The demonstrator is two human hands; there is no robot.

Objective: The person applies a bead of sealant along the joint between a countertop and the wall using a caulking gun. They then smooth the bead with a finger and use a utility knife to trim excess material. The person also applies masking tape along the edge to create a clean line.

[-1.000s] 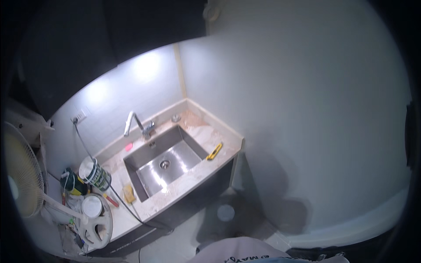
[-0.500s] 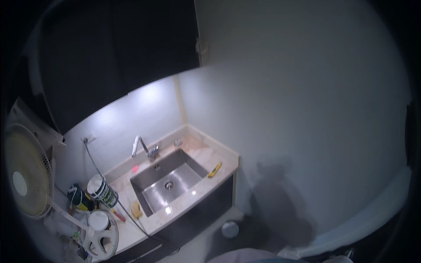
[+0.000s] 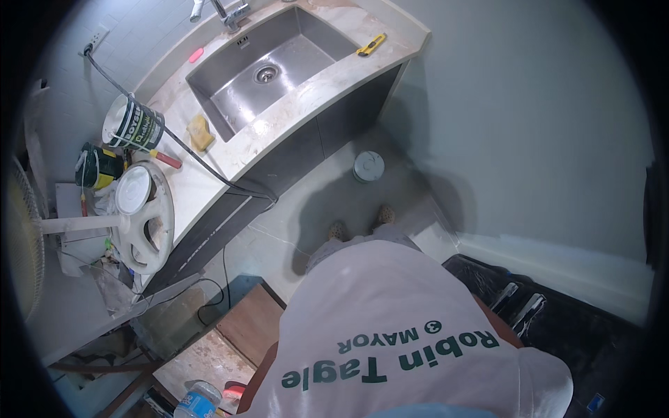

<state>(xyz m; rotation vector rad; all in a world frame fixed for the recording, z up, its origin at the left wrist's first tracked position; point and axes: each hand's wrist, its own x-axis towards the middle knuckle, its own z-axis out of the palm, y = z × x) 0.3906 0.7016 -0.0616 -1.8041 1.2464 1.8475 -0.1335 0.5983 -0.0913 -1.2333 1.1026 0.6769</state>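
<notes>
Neither of my hands shows; a strip of my left arm [image 3: 259, 375] and a strip of my right arm [image 3: 497, 322] appear beside my light shirt. Ahead, a steel sink [image 3: 230, 110] is set in a pale, smeared countertop [image 3: 279, 115]. On its right rests a yellow-and-black utility knife [image 3: 371, 45]. To the left lie a yellow sponge [image 3: 200, 133] and a small pink piece [image 3: 196, 55]. A white-and-green tub [image 3: 134, 125] stands there, with a red-handled tool [image 3: 167, 160] beside it. A lidded round tub [image 3: 368, 166] sits on the floor before my feet.
A fan [image 3: 24, 244] with a white base [image 3: 152, 261] stands at the left. A black cord [image 3: 188, 150] crosses the counter from the wall outlet. Behind me are a wooden board [image 3: 252, 324], a plastic bottle [image 3: 198, 400] and a black case [image 3: 557, 327].
My view has tilted down: the sink and counter sit higher in the picture, and my shirt, feet and the floor behind have come in. No object has visibly been moved.
</notes>
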